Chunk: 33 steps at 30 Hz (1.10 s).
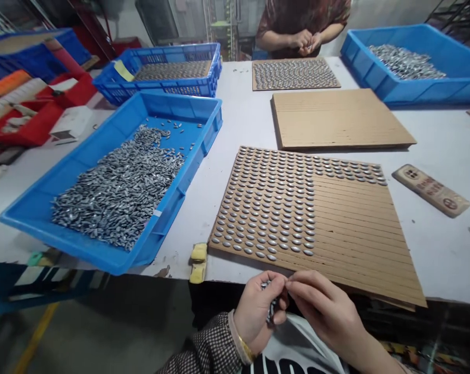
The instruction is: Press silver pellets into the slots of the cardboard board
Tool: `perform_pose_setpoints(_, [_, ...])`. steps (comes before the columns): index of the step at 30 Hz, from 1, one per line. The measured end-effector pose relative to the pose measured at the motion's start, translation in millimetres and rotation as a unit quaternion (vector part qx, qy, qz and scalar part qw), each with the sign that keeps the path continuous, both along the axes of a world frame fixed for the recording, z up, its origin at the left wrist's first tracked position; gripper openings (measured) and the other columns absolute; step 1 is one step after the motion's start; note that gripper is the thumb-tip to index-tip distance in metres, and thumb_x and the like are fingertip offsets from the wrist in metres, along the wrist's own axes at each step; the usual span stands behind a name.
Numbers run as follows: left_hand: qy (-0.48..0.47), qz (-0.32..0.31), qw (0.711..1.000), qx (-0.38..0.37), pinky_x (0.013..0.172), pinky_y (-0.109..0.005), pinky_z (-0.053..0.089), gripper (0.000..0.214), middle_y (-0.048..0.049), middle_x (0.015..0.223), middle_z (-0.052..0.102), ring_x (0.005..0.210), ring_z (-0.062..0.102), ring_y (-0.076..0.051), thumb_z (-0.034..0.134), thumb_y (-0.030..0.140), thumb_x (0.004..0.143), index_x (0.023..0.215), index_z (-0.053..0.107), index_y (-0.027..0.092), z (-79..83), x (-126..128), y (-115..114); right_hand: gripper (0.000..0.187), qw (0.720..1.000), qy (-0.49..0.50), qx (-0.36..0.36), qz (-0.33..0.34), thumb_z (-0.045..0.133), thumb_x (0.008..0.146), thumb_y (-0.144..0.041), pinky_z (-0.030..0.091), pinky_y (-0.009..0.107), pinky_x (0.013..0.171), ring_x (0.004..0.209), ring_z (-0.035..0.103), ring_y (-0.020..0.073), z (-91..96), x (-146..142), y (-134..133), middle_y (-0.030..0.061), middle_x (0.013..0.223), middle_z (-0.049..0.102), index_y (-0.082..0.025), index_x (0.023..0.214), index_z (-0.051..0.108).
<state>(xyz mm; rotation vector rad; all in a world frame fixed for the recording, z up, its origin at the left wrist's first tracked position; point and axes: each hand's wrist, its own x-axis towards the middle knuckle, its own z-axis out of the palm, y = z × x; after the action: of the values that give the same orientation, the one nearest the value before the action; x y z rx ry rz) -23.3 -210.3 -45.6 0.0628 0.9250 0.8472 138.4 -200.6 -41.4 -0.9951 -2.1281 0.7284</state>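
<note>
Nearest the head camera, a checked woven sleeve [209, 343] leads to the left hand [256, 309], curled around a loose clutch of small grey pieces [271, 311]. Right hand [328, 306] has its thumb and fingers pinched together at the left fingertips; whether a piece sits between them, I cannot tell. White material with black lettering [303, 348] shows beneath.

From the hands, a brown cardboard sheet [355, 223] lies at 1 o'clock on the pale surface [219, 171], scored with parallel lines. Smooth, spindle-shaped silvery pieces cover its left part in rows and a strip along its far right edge. Farther along 1 o'clock is a flat cardboard stack [339, 119].

At 10 o'clock, a smooth-walled blue plastic tray [157, 239] holds a thick heap of the grey pieces. At 11 o'clock, a slotted blue crate [176, 88] contains a studded sheet. Far off at 1 o'clock, another blue bin [441, 96] carries more metallic pieces. At 12 o'clock, another person's hands [307, 41] meet behind a filled sheet [297, 74].
</note>
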Motion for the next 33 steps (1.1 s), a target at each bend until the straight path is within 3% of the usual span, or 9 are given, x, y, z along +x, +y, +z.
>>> perform_pose_setpoints(6, [0.023, -0.02, 0.999, -0.029, 0.034, -0.014, 0.016, 0.032, 0.0028, 0.065, 0.05, 0.045, 0.039, -0.003, 0.065, 0.043, 0.079, 0.088, 0.056, 0.014, 3.3, -2, 1, 0.03, 0.996, -0.039, 0.079, -0.004, 0.052, 0.087, -0.004, 0.054, 0.025, 0.071, 0.085, 0.063, 0.0156, -5.0, -2, 5, 0.0106, 0.095, 0.064, -0.016, 0.112, 0.063])
perform_pose_setpoints(9, [0.003, 0.015, 0.999, -0.039, 0.034, -0.017, 0.027, 0.035, -0.0023, 0.071, 0.057, 0.047, 0.05, -0.008, 0.048, 0.04, 0.087, 0.104, 0.057, 0.011, 1.1, -7, 1, 0.025, 0.992, -0.037, 0.097, -0.068, 0.053, 0.087, -0.006, 0.055, 0.024, 0.07, 0.083, 0.064, 0.0146, -7.8, -1, 14, 0.0091, 0.094, 0.064, -0.017, 0.107, 0.064])
perform_pose_setpoints(12, [0.007, 0.033, 0.999, -0.023, 0.039, -0.02, 0.037, 0.034, -0.0068, 0.074, 0.062, 0.053, 0.058, -0.014, 0.041, 0.03, 0.087, 0.11, 0.054, 0.008, -2.7, -13, -1, 0.022, 0.985, -0.046, 0.11, -0.121, 0.053, 0.088, -0.009, 0.056, 0.025, 0.072, 0.084, 0.065, 0.015, -15.6, -5, 24, 0.0083, 0.095, 0.065, -0.019, 0.104, 0.065])
perform_pose_setpoints(17, [0.001, -0.006, 1.0, -0.005, 0.041, -0.02, 0.038, 0.031, -0.0096, 0.077, 0.066, 0.056, 0.062, -0.016, 0.045, 0.024, 0.083, 0.11, 0.048, 0.01, -0.7, -17, -5, 0.022, 0.983, -0.085, 0.105, -0.123, 0.049, 0.091, -0.012, 0.055, 0.025, 0.073, 0.084, 0.065, 0.0145, -25.1, -15, 30, 0.0089, 0.098, 0.066, -0.019, 0.105, 0.065])
perform_pose_setpoints(22, [-0.005, -0.014, 1.0, 0.002, 0.042, -0.02, 0.038, 0.022, -0.0085, 0.077, 0.067, 0.057, 0.063, -0.017, 0.049, 0.026, 0.082, 0.101, 0.045, 0.015, 3.9, -15, -4, 0.022, 0.979, -0.131, 0.097, -0.121, 0.047, 0.092, -0.012, 0.053, 0.022, 0.071, 0.079, 0.064, 0.0128, -18.8, -18, 31, 0.0069, 0.092, 0.066, -0.018, 0.101, 0.065])
perform_pose_setpoints(26, [-0.017, -0.032, 0.999, 0.006, 0.041, -0.019, 0.038, 0.017, -0.006, 0.074, 0.064, 0.056, 0.06, -0.013, 0.057, 0.024, 0.078, 0.091, 0.05, 0.014, 2.3, -14, -4, 0.021, 0.975, -0.149, 0.109, -0.121, 0.047, 0.092, -0.013, 0.053, 0.022, 0.069, 0.076, 0.064, 0.0123, -15.0, -18, 32, 0.0063, 0.088, 0.066, -0.018, 0.099, 0.066])
perform_pose_setpoints(33, [0.023, -0.008, 1.0, -0.01, 0.042, -0.017, 0.035, 0.023, -0.0025, 0.069, 0.058, 0.055, 0.051, -0.008, 0.068, 0.023, 0.073, 0.091, 0.062, 0.01, -0.6, -14, -4, 0.023, 0.968, -0.184, 0.125, -0.12, 0.047, 0.092, -0.014, 0.05, 0.022, 0.069, 0.079, 0.063, 0.0131, -15.2, -19, 33, 0.0062, 0.089, 0.066, -0.019, 0.103, 0.066])
